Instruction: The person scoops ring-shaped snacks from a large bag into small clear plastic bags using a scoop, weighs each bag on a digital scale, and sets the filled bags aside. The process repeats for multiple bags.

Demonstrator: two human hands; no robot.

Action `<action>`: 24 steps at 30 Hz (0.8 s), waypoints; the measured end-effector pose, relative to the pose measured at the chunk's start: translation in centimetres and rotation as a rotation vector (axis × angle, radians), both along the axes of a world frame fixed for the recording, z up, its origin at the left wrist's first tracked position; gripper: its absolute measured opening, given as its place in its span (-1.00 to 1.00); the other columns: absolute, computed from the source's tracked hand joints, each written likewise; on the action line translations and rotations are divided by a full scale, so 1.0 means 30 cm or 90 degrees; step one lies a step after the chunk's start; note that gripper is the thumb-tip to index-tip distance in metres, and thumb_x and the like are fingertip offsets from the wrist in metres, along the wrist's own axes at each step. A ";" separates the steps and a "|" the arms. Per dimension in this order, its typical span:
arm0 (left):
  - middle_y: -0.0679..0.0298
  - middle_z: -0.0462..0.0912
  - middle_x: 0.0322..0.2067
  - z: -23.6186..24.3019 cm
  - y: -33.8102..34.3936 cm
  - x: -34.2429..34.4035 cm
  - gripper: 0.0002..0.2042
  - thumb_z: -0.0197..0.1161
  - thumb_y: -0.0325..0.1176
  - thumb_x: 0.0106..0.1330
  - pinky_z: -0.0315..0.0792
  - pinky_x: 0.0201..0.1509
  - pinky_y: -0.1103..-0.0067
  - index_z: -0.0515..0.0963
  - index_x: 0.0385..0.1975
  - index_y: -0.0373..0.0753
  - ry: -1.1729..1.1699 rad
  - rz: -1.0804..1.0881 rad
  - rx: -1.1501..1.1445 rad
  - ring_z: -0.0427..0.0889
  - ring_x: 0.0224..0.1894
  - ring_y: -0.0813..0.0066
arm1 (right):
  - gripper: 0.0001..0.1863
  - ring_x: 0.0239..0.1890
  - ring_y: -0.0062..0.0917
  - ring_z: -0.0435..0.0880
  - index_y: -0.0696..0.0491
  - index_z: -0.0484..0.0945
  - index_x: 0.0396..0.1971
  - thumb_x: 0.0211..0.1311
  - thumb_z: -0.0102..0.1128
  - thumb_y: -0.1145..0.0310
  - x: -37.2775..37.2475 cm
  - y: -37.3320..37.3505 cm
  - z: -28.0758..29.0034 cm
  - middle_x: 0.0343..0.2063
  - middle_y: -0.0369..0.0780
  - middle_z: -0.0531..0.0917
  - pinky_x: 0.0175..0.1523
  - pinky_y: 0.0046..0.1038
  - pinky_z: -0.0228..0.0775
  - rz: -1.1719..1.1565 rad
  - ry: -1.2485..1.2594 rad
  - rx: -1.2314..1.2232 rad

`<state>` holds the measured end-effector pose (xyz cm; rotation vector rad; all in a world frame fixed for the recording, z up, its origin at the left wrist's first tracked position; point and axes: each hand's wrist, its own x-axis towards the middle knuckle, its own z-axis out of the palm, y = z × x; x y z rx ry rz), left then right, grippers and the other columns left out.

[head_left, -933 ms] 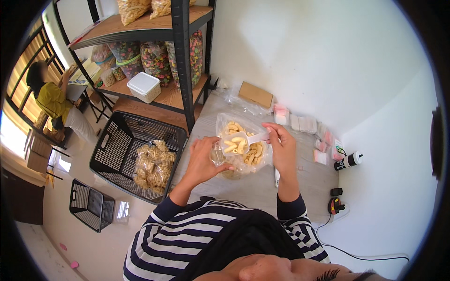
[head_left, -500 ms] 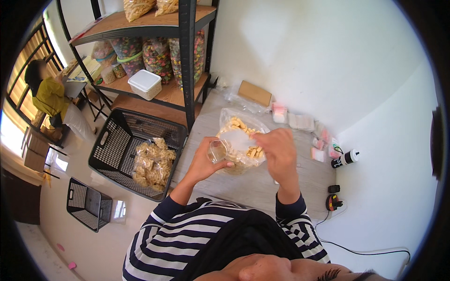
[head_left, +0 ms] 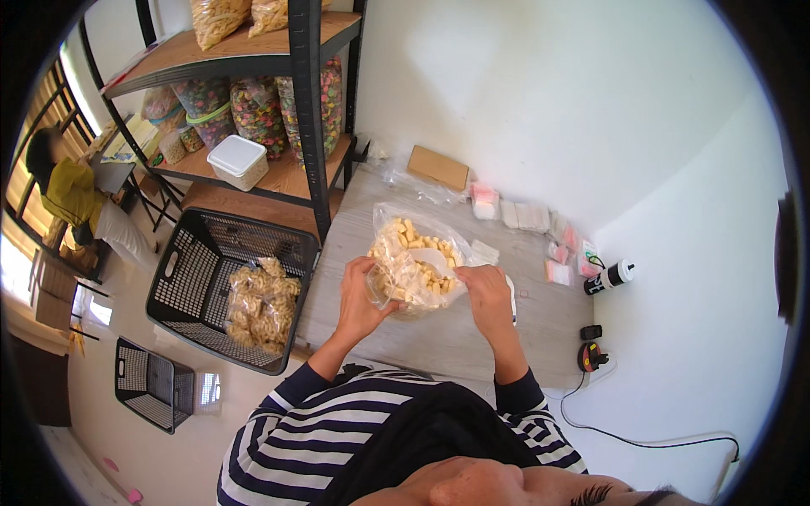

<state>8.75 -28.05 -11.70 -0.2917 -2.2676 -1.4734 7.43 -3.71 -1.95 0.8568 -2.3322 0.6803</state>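
Observation:
On the grey wood-look table (head_left: pixel 371 337) a large clear plastic bag (head_left: pixel 460 244) lies with its mouth spread, full of short pale-yellow snack pieces (head_left: pixel 409 232). My left hand (head_left: pixel 361 302) is closed on a small clear bag (head_left: pixel 380 291) at the left side of the big one; snack pieces show through or behind its film. My right hand (head_left: pixel 489 299) has its fingertips closed at the right edge of the large bag, on what looks like the end of a whitish translucent scoop (head_left: pixel 432 257) lying among the pieces. The fingertips' exact hold is partly hidden.
Left of the table stands a black basket (head_left: pixel 169 316) with bagged curly snacks (head_left: pixel 261 304). Behind it, a black-framed shelf (head_left: pixel 312 126) carries bagged goods. Small packets (head_left: pixel 527 217), a cardboard box (head_left: pixel 439 167) and a tumbler (head_left: pixel 609 277) line the wall. A person (head_left: pixel 72 190) stands far left.
My right hand has come down and nearer to me, by the large bag's right edge. My left hand has lowered slightly, and the small bag now lies against the large one. The view has shifted slightly.

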 end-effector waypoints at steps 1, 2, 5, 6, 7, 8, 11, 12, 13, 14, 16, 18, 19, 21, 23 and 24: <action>-0.02 0.36 0.12 0.001 0.004 -0.001 -0.11 0.70 -0.35 -0.28 0.33 0.25 0.25 0.29 0.13 -0.29 -0.003 0.001 0.011 0.39 0.17 -0.03 | -0.81 -0.25 -0.30 0.60 0.11 0.64 -0.20 0.18 0.19 0.56 0.005 0.001 -0.013 -0.34 -0.20 0.68 -0.13 -0.31 0.37 -0.027 -0.037 -0.035; -0.01 0.36 0.11 0.003 0.008 -0.002 -0.11 0.69 -0.36 -0.28 0.34 0.24 0.25 0.29 0.13 -0.29 -0.007 0.002 0.022 0.40 0.17 -0.02 | -0.84 -0.27 -0.28 0.60 0.13 0.65 -0.22 0.21 0.18 0.55 0.008 0.000 -0.027 -0.35 -0.19 0.68 -0.13 -0.31 0.37 -0.053 -0.075 -0.071; -0.01 0.37 0.10 0.018 0.007 0.003 -0.13 0.67 -0.40 -0.28 0.33 0.25 0.25 0.29 0.13 -0.28 -0.031 0.008 0.014 0.39 0.17 -0.03 | -0.86 -0.33 -0.37 0.59 0.15 0.66 -0.22 0.29 0.15 0.54 0.027 -0.008 -0.058 -0.36 -0.19 0.69 -0.17 -0.40 0.39 -0.101 -0.139 -0.137; -0.01 0.37 0.10 0.021 0.006 0.004 -0.13 0.66 -0.41 -0.29 0.32 0.25 0.25 0.30 0.13 -0.28 -0.042 0.011 0.005 0.39 0.17 -0.03 | -0.85 -0.35 -0.41 0.59 0.16 0.66 -0.21 0.31 0.13 0.54 0.032 -0.013 -0.069 -0.36 -0.20 0.69 -0.19 -0.44 0.40 -0.112 -0.152 -0.152; -0.01 0.37 0.09 0.020 0.009 0.002 -0.14 0.65 -0.41 -0.28 0.31 0.26 0.24 0.30 0.13 -0.28 -0.033 0.015 0.002 0.39 0.17 -0.03 | -0.85 -0.37 -0.48 0.57 0.17 0.65 -0.20 0.34 0.11 0.53 0.037 -0.021 -0.089 -0.36 -0.21 0.69 -0.20 -0.47 0.40 -0.119 -0.196 -0.223; -0.01 0.37 0.09 0.009 0.014 0.000 -0.14 0.64 -0.42 -0.28 0.30 0.26 0.24 0.30 0.13 -0.28 -0.025 0.019 -0.003 0.38 0.17 -0.04 | -0.84 -0.38 -0.54 0.56 0.18 0.65 -0.19 0.37 0.09 0.52 0.038 -0.030 -0.129 -0.35 -0.23 0.69 -0.22 -0.51 0.40 -0.126 -0.241 -0.295; -0.01 0.37 0.09 0.008 0.014 0.002 -0.15 0.62 -0.42 -0.27 0.28 0.27 0.23 0.30 0.13 -0.27 -0.032 0.020 -0.010 0.37 0.17 -0.05 | -0.82 -0.41 -0.60 0.56 0.16 0.66 -0.16 0.42 0.07 0.46 0.036 -0.051 -0.135 -0.34 -0.22 0.70 -0.24 -0.54 0.42 -0.173 -0.360 -0.414; -0.01 0.37 0.09 0.010 0.010 0.004 -0.15 0.62 -0.42 -0.27 0.27 0.28 0.23 0.30 0.13 -0.27 -0.039 0.018 -0.011 0.36 0.18 -0.05 | -0.81 -0.41 -0.59 0.57 0.14 0.66 -0.15 0.44 0.07 0.44 0.033 -0.059 -0.130 -0.34 -0.21 0.71 -0.24 -0.53 0.43 -0.192 -0.397 -0.437; -0.01 0.38 0.09 0.010 0.014 0.002 -0.15 0.62 -0.42 -0.27 0.28 0.28 0.23 0.30 0.14 -0.27 -0.026 0.020 -0.012 0.36 0.18 -0.05 | -0.80 -0.43 -0.61 0.56 0.16 0.66 -0.15 0.44 0.08 0.43 0.025 -0.059 -0.142 -0.34 -0.22 0.71 -0.25 -0.54 0.42 -0.186 -0.413 -0.446; 0.00 0.38 0.09 0.009 0.017 0.001 -0.15 0.62 -0.42 -0.27 0.28 0.27 0.23 0.30 0.14 -0.27 -0.014 0.022 -0.012 0.36 0.19 -0.05 | -0.80 -0.46 -0.63 0.55 0.17 0.66 -0.15 0.43 0.08 0.42 0.013 -0.059 -0.166 -0.35 -0.24 0.72 -0.26 -0.55 0.42 -0.179 -0.429 -0.455; 0.00 0.38 0.10 0.011 0.016 0.004 -0.14 0.63 -0.40 -0.27 0.28 0.27 0.23 0.30 0.14 -0.27 -0.016 0.021 -0.014 0.36 0.19 -0.05 | -0.78 -0.47 -0.66 0.54 0.19 0.67 -0.16 0.43 0.10 0.40 -0.014 -0.052 -0.184 -0.35 -0.26 0.72 -0.27 -0.58 0.41 -0.169 -0.453 -0.510; 0.01 0.38 0.10 0.023 0.006 0.014 -0.12 0.66 -0.36 -0.27 0.28 0.26 0.22 0.30 0.15 -0.27 -0.046 0.016 -0.017 0.36 0.19 -0.04 | -0.77 -0.46 -0.68 0.53 0.21 0.67 -0.17 0.43 0.12 0.38 -0.053 -0.027 -0.181 -0.35 -0.27 0.72 -0.27 -0.60 0.41 -0.161 -0.468 -0.600; 0.02 0.39 0.10 0.027 0.006 0.013 -0.11 0.67 -0.32 -0.27 0.28 0.26 0.22 0.30 0.16 -0.26 -0.036 0.010 -0.019 0.37 0.18 -0.03 | -0.77 -0.46 -0.69 0.53 0.22 0.67 -0.17 0.43 0.12 0.38 -0.063 -0.014 -0.183 -0.35 -0.27 0.72 -0.27 -0.61 0.40 -0.158 -0.482 -0.607; 0.03 0.39 0.10 0.034 0.000 0.011 -0.08 0.70 -0.25 -0.27 0.28 0.25 0.22 0.30 0.17 -0.25 -0.016 0.000 -0.024 0.38 0.17 -0.02 | -0.75 -0.46 -0.70 0.52 0.23 0.67 -0.16 0.42 0.14 0.36 -0.080 0.004 -0.186 -0.36 -0.26 0.72 -0.27 -0.62 0.39 -0.151 -0.509 -0.622; 0.03 0.40 0.09 0.028 -0.013 0.011 -0.07 0.71 -0.18 -0.27 0.28 0.24 0.22 0.30 0.17 -0.25 -0.010 -0.011 -0.023 0.39 0.16 -0.01 | -0.75 -0.46 -0.69 0.52 0.22 0.67 -0.16 0.41 0.16 0.35 -0.095 0.022 -0.182 -0.36 -0.24 0.71 -0.27 -0.62 0.39 -0.163 -0.511 -0.656; 0.03 0.40 0.09 0.026 -0.022 0.012 -0.06 0.71 -0.14 -0.27 0.28 0.24 0.22 0.31 0.17 -0.25 -0.007 -0.016 -0.022 0.40 0.15 0.00 | -0.76 -0.46 -0.69 0.52 0.22 0.67 -0.16 0.41 0.17 0.35 -0.101 0.029 -0.179 -0.36 -0.23 0.71 -0.27 -0.63 0.39 -0.170 -0.511 -0.673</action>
